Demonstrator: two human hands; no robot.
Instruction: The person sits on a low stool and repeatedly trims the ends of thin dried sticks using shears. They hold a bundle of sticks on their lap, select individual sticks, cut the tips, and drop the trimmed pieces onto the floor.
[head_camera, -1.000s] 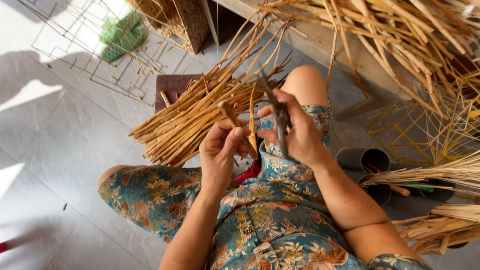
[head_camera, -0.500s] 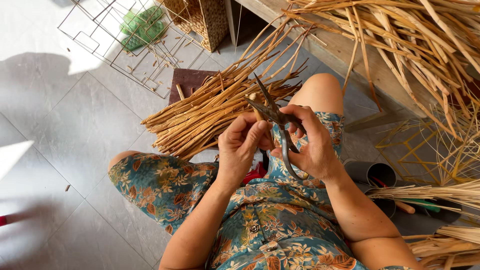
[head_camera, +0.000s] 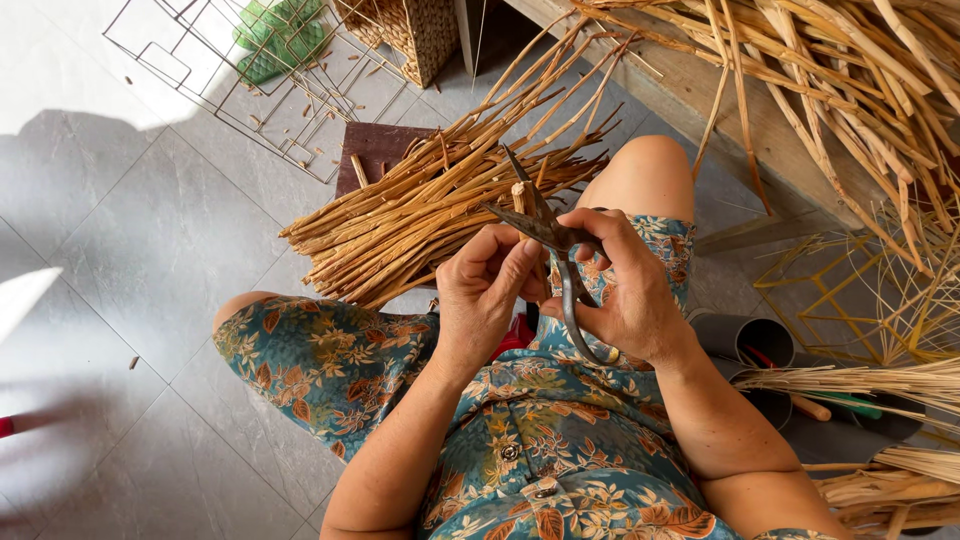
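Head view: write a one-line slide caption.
Seated person's right hand works dark scissors on a short cane piece held by the left hand, above a cane bundle.

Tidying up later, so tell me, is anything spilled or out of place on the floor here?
Yes. Short cut stalk bits lie scattered over the grey floor around the wire frame at top left, apart from the stalk bundle.

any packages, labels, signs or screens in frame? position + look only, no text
None in view: no package, label, sign or screen.
Nearest to a container: woven basket, top centre on the floor, boxy, brown wicker.
Grey tubes, right of the lap, round, plain.
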